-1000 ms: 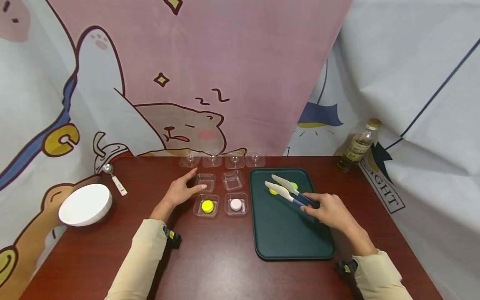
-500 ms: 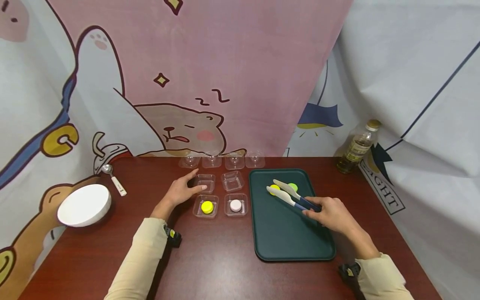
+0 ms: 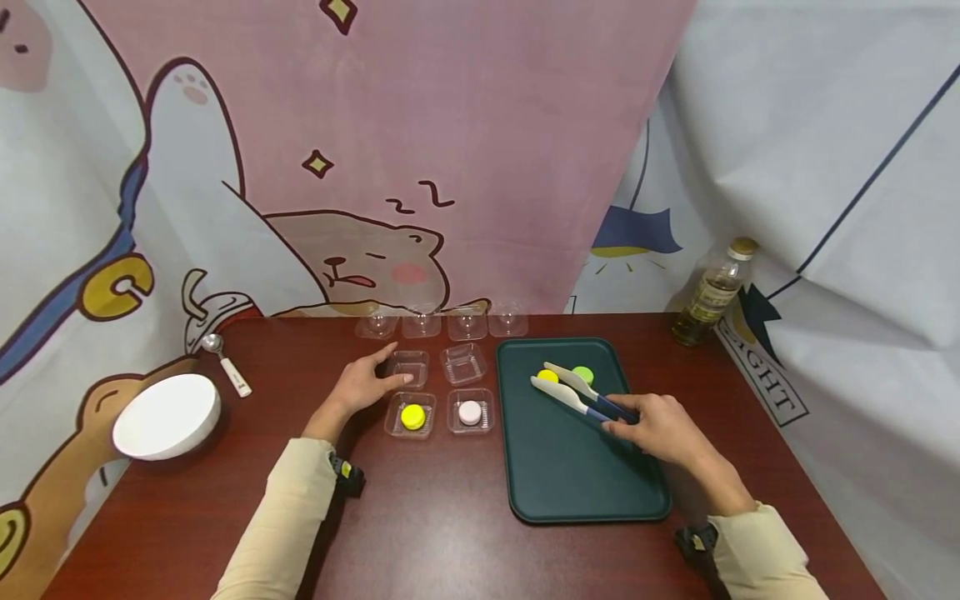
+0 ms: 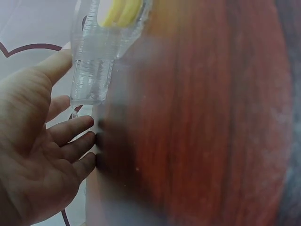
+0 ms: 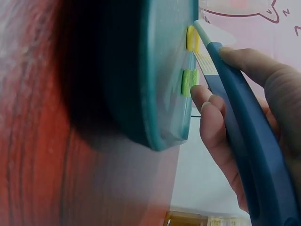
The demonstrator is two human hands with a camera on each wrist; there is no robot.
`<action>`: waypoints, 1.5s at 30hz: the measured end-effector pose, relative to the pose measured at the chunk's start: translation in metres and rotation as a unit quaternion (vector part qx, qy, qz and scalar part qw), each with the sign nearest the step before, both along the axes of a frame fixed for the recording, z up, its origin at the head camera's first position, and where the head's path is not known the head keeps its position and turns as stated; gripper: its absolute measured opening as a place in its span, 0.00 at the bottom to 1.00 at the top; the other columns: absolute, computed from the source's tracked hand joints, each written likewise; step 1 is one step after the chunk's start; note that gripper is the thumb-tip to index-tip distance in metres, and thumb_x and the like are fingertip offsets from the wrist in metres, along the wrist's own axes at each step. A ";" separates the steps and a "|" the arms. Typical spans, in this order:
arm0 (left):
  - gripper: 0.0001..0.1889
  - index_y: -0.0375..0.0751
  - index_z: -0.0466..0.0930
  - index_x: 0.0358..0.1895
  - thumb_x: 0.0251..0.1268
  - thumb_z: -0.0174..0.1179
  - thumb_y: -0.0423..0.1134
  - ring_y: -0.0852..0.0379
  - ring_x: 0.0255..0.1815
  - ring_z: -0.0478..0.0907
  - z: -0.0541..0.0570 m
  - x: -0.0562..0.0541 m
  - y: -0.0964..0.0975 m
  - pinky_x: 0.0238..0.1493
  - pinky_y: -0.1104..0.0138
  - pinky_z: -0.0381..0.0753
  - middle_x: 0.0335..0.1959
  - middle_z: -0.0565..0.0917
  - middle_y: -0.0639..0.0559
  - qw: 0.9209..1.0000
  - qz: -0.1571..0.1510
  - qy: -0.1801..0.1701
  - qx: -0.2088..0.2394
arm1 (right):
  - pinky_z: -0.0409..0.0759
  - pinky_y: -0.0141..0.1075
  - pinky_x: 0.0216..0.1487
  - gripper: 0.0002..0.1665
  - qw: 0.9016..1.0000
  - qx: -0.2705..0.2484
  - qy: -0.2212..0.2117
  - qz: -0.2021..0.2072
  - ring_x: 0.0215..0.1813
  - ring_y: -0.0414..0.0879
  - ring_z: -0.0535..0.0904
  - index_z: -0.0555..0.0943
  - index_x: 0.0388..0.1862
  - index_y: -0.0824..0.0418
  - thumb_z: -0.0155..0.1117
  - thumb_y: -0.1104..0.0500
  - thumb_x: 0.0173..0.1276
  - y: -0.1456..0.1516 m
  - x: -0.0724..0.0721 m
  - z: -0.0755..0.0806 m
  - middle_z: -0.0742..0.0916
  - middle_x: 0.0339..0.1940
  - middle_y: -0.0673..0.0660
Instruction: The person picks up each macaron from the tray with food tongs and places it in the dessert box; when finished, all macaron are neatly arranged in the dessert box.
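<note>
My right hand [image 3: 660, 427] grips blue-handled tongs [image 3: 558, 394] over a dark green tray [image 3: 585, 492]. The tongs' pale tips stand apart, one on each side of a yellow macaron [image 3: 548, 376]. Beside it on the tray lies a green macaron [image 3: 582, 375], near the tongs in the right wrist view [image 5: 189, 83]. My left hand [image 3: 362, 385] has thumb and index finger spread at the clear plastic box [image 3: 412, 360] at back left; its other fingers are relaxed in the left wrist view. Front boxes hold a yellow macaron [image 3: 412, 417] and a pale pink one [image 3: 470, 412].
Another clear box [image 3: 463, 364] stands at back right of the group. Several clear domed lids [image 3: 467, 323] line the table's back edge. A white bowl [image 3: 167, 417] and a scoop [image 3: 228, 367] are at left; an oil bottle [image 3: 708, 300] stands at back right.
The tongs have come slightly toward me and down, so the yellow macaron, earlier mostly covered, now shows between their tips. My left hand stays at the same box.
</note>
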State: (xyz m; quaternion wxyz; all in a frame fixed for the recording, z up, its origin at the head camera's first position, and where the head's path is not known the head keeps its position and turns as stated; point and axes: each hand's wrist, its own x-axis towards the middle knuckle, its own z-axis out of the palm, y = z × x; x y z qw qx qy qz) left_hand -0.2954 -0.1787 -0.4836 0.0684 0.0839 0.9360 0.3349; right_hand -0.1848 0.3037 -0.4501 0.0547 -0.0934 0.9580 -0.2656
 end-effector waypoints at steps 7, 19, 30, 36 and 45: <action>0.48 0.52 0.55 0.82 0.62 0.65 0.64 0.33 0.78 0.61 -0.005 0.001 -0.012 0.74 0.37 0.62 0.79 0.62 0.36 0.999 -0.023 -0.018 0.018 | 0.72 0.32 0.17 0.32 1.000 0.005 -0.002 0.000 0.17 0.38 0.74 0.79 0.67 0.63 0.71 0.49 0.67 0.000 0.003 -0.003 0.76 0.16 0.46; 0.48 0.50 0.56 0.81 0.62 0.67 0.61 0.34 0.78 0.62 -0.005 -0.001 -0.010 0.74 0.39 0.63 0.79 0.64 0.38 0.999 -0.029 -0.011 0.012 | 0.72 0.31 0.16 0.31 1.000 0.013 0.005 0.001 0.16 0.38 0.74 0.80 0.66 0.62 0.71 0.51 0.67 0.003 0.002 -0.003 0.77 0.15 0.46; 0.47 0.49 0.59 0.80 0.62 0.68 0.61 0.36 0.77 0.65 -0.008 -0.002 -0.005 0.74 0.41 0.65 0.77 0.68 0.39 1.000 -0.017 0.010 0.004 | 0.71 0.31 0.17 0.30 1.000 0.020 0.012 0.011 0.17 0.37 0.73 0.80 0.66 0.62 0.70 0.50 0.69 0.002 0.001 -0.005 0.76 0.15 0.45; 0.46 0.49 0.59 0.80 0.62 0.67 0.62 0.34 0.76 0.65 -0.009 -0.001 -0.005 0.73 0.40 0.66 0.76 0.68 0.39 1.000 -0.011 0.015 -0.001 | 0.67 0.30 0.17 0.30 0.999 0.024 0.019 0.010 0.17 0.37 0.69 0.80 0.66 0.62 0.69 0.49 0.70 0.001 0.002 -0.005 0.75 0.16 0.45; 0.45 0.49 0.60 0.80 0.62 0.68 0.60 0.35 0.76 0.65 -0.008 -0.001 -0.004 0.74 0.42 0.65 0.76 0.69 0.39 1.000 -0.009 0.017 0.002 | 0.66 0.30 0.17 0.28 0.999 0.020 0.047 0.007 0.17 0.36 0.67 0.81 0.65 0.60 0.70 0.50 0.69 -0.001 0.003 0.000 0.74 0.16 0.46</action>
